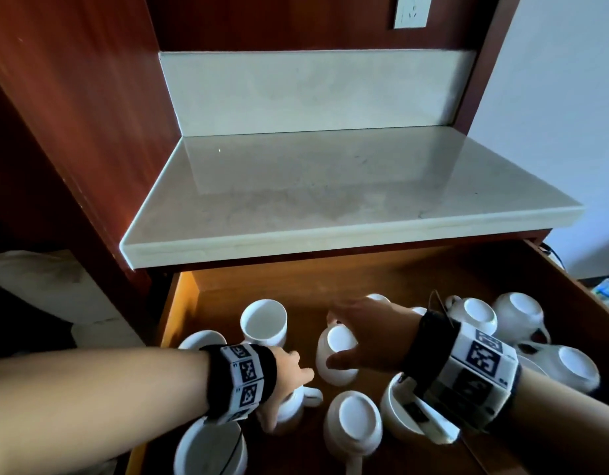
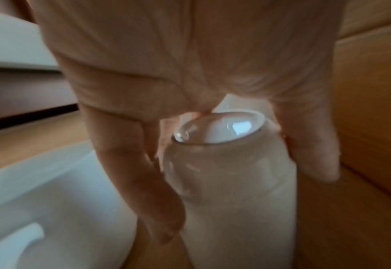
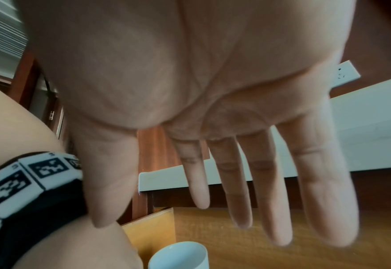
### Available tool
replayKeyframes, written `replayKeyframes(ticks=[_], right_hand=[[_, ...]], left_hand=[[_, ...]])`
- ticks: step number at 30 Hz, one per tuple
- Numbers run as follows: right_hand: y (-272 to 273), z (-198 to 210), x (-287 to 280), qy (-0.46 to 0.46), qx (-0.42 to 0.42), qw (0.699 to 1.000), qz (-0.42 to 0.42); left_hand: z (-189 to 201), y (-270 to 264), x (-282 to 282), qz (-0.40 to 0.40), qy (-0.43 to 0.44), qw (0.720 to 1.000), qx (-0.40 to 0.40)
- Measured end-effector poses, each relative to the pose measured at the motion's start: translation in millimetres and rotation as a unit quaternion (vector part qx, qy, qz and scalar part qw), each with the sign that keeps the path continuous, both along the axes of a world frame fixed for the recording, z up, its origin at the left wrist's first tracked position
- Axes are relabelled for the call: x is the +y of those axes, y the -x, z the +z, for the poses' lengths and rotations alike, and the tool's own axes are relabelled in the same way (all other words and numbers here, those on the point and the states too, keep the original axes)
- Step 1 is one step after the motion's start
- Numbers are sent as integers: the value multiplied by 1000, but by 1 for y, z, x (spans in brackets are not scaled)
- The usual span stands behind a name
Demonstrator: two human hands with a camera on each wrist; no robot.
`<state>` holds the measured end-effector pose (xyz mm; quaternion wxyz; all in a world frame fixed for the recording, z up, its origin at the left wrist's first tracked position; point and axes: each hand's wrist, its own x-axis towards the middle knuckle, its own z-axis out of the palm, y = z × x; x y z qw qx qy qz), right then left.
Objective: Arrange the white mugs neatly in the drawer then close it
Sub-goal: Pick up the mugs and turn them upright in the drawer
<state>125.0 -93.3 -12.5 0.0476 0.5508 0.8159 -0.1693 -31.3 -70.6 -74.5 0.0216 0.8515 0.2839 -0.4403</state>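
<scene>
Your two hands reach into an open wooden drawer [image 1: 502, 272] scattered with white mugs

Your left hand [image 1: 285, 378] is wrapped around an upside-down mug [image 2: 231, 182] near the front left of the drawer, fingers curled down one side and the thumb down the other; the wrist view shows its base facing up. Your right hand [image 1: 368, 332] hovers over another upside-down mug [image 1: 337, 354] in the middle of the drawer, fingers straight and spread, thumb tip close to its side; you grip nothing with it. An upright mug [image 1: 264, 325] stands behind your left hand. More mugs lie or stand inverted at the right side [image 1: 519, 317] and along the front edge [image 1: 352, 421], in no order. Above the drawer sits a pale stone counter [image 1: 330, 186] with a wall socket [image 1: 412, 10] behind it
</scene>
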Motion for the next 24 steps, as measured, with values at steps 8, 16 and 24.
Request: replayKeyframes(ticks=[8,16,24], right_hand=[[-16,6,14,16,75,996,-38],[7,3,28,152,516,838,-89],[43,-6,17,-30,64,997,29]], left_hand=[[58,40,30,140,10,946,-293],[84,62,28,338,91,726,-592],[97,96,37,281,-105,919,-257]])
